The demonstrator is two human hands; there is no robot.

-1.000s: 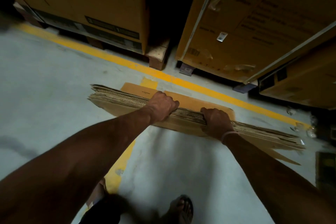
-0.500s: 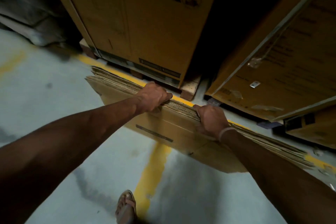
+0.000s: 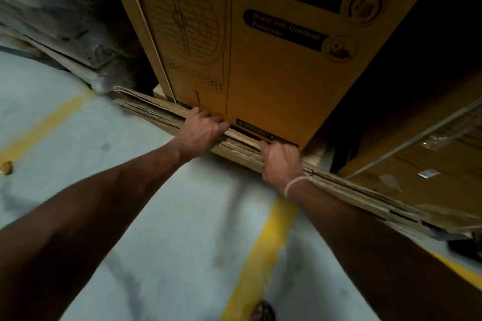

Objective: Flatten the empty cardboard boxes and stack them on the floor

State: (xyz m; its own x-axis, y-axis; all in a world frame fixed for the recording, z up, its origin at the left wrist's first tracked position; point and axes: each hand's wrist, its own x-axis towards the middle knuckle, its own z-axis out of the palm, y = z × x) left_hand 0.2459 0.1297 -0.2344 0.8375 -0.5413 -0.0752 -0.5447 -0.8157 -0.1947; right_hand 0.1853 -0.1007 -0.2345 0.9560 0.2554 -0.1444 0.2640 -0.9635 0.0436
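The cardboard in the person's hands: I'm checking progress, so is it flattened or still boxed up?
Flattened. The cardboard bundle shows only thin stacked sheet edges, gripped by the left hand and right hand.

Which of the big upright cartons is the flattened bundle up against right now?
The printed carton with the fan drawing, straight ahead. The flattened bundle lies along its base; the strapped carton stands further right.
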